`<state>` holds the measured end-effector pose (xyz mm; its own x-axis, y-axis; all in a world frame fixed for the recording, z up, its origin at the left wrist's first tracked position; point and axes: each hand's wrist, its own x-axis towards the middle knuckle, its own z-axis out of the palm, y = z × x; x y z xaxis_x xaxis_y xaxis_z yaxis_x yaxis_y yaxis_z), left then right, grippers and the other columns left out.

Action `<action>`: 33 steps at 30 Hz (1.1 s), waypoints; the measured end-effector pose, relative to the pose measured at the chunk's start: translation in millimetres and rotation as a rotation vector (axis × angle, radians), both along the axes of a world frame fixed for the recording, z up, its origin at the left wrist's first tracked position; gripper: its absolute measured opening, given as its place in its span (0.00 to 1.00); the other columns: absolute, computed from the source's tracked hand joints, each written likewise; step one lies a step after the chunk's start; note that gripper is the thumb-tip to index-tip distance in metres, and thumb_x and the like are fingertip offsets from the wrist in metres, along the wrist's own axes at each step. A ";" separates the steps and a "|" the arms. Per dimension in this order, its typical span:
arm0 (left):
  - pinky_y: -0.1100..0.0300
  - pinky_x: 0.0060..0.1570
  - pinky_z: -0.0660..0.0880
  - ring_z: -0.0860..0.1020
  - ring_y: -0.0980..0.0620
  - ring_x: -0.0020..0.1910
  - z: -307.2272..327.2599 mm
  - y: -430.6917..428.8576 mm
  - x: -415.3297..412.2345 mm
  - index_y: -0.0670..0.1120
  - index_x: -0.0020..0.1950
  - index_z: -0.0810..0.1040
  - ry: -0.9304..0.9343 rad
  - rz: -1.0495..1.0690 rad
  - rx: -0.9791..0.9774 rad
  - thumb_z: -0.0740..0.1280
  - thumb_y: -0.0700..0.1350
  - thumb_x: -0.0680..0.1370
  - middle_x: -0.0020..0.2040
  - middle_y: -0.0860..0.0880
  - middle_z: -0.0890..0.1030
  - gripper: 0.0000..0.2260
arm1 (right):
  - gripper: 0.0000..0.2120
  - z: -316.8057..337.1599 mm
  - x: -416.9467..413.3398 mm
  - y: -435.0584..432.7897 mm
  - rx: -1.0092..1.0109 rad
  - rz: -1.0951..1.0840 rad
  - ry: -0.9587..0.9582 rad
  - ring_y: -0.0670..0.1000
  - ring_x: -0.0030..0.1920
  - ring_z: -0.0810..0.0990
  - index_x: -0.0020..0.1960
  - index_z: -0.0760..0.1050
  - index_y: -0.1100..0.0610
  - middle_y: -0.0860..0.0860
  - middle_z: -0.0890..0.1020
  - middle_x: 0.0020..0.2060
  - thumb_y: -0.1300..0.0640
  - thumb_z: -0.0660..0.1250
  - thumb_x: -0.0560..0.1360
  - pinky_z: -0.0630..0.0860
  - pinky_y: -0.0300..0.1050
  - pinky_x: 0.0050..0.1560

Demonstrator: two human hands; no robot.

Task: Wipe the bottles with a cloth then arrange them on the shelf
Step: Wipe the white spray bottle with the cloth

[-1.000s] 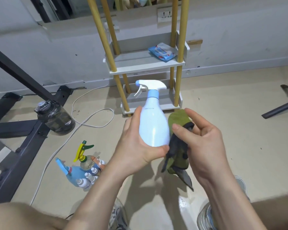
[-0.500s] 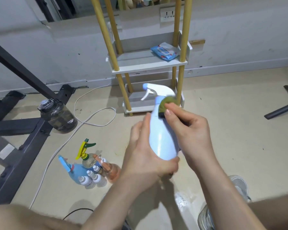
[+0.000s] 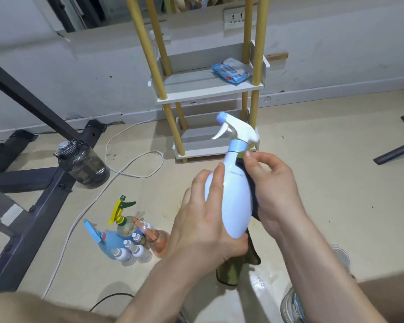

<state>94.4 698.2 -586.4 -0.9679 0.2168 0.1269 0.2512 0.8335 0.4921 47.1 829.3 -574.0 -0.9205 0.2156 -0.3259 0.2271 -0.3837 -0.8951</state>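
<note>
Our right hand (image 3: 275,194) now pinches the cloth (image 3: 233,269) higher, at the bottle (image 3: 236,197) neck. Our left hand (image 3: 201,229) grips the body, so wiping looks nearly done.

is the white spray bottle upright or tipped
Roughly upright, slightly tilted. The bottle has its trigger head on top and its base low in the left hand; the right hand presses the cloth to its side.

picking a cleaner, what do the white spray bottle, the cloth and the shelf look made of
White spray bottle: likely plastic, smooth, glossy sheen along its body.
Cloth: soft fabric, olive green with a dark side, hanging in limp folds.
Shelf: matte white boards, perhaps painted wood, on round yellowish posts, seemingly wood or bamboo.
</note>
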 end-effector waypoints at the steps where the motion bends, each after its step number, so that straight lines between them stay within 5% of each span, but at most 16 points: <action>1: 0.58 0.51 0.71 0.67 0.51 0.66 0.4 -2.2 -4.8 0.61 0.76 0.43 -0.012 0.022 -0.005 0.73 0.57 0.61 0.72 0.59 0.54 0.53 | 0.06 -3.7 3.6 -5.3 0.138 0.012 0.007 0.52 0.37 0.84 0.50 0.77 0.54 0.52 0.85 0.39 0.52 0.69 0.78 0.77 0.45 0.36; 5: 0.57 0.58 0.73 0.71 0.54 0.63 8.4 -12.6 -24.5 0.63 0.77 0.47 -0.186 0.067 0.166 0.78 0.56 0.61 0.65 0.60 0.61 0.53 | 0.06 -11.0 27.2 -22.2 0.594 0.008 0.225 0.41 0.35 0.79 0.41 0.77 0.53 0.43 0.82 0.32 0.58 0.72 0.75 0.72 0.34 0.36; 9: 0.56 0.60 0.73 0.69 0.56 0.66 10.4 -10.5 -20.0 0.62 0.77 0.47 -0.141 0.028 0.169 0.74 0.56 0.59 0.68 0.61 0.59 0.53 | 0.09 -3.8 21.0 -16.3 0.210 0.020 0.291 0.44 0.41 0.84 0.41 0.84 0.51 0.44 0.86 0.39 0.64 0.72 0.75 0.80 0.42 0.47; 14: 0.58 0.60 0.70 0.63 0.52 0.70 5.2 7.6 0.6 0.61 0.78 0.43 -0.030 -0.058 -0.012 0.74 0.56 0.63 0.73 0.60 0.50 0.52 | 0.12 -0.9 1.9 3.3 -0.183 -0.144 0.125 0.49 0.39 0.85 0.54 0.75 0.58 0.53 0.86 0.45 0.62 0.73 0.74 0.81 0.43 0.39; 20: 0.57 0.59 0.70 0.62 0.49 0.68 7.1 5.9 -7.7 0.57 0.77 0.41 0.057 -0.023 -0.193 0.72 0.56 0.65 0.75 0.55 0.48 0.51 | 0.18 1.5 10.2 -1.6 0.347 0.144 -0.015 0.45 0.26 0.76 0.42 0.77 0.56 0.44 0.79 0.26 0.49 0.57 0.84 0.68 0.36 0.25; 23: 0.60 0.56 0.74 0.70 0.55 0.63 15.0 -8.0 -23.5 0.65 0.73 0.57 -0.099 -0.008 0.109 0.73 0.55 0.58 0.69 0.57 0.63 0.46 | 0.12 -11.9 20.6 -11.2 0.550 0.133 0.128 0.46 0.45 0.81 0.53 0.81 0.53 0.44 0.85 0.44 0.54 0.59 0.83 0.77 0.43 0.44; 25: 0.58 0.53 0.79 0.76 0.52 0.61 16.3 -15.4 -29.0 0.66 0.65 0.68 -0.270 -0.041 0.549 0.76 0.47 0.58 0.63 0.53 0.74 0.38 | 0.15 -13.2 23.1 -15.7 0.369 0.126 0.160 0.43 0.58 0.81 0.67 0.78 0.51 0.43 0.83 0.58 0.55 0.61 0.83 0.78 0.45 0.60; 28: 0.55 0.48 0.80 0.80 0.49 0.59 17.0 -12.9 -23.0 0.58 0.67 0.73 -0.420 -0.114 0.934 0.77 0.39 0.60 0.61 0.51 0.80 0.38 | 0.13 -1.0 14.6 -10.8 -0.011 0.157 0.090 0.45 0.51 0.85 0.63 0.79 0.50 0.46 0.86 0.52 0.53 0.59 0.84 0.82 0.45 0.49; 31: 0.55 0.54 0.79 0.76 0.53 0.63 17.2 -10.2 -16.5 0.65 0.67 0.70 -0.425 -0.140 0.865 0.76 0.50 0.59 0.63 0.58 0.77 0.38 | 0.14 3.0 13.7 -6.5 -0.206 0.119 -0.001 0.52 0.42 0.86 0.55 0.80 0.55 0.49 0.86 0.40 0.50 0.58 0.84 0.79 0.47 0.38; 33: 0.54 0.63 0.73 0.68 0.57 0.69 25.1 -15.2 -19.5 0.73 0.66 0.65 -0.396 -0.123 0.636 0.73 0.59 0.58 0.66 0.65 0.68 0.37 | 0.13 -0.2 16.7 -9.9 -0.230 0.047 0.025 0.53 0.41 0.84 0.61 0.78 0.56 0.50 0.85 0.41 0.52 0.59 0.84 0.78 0.48 0.40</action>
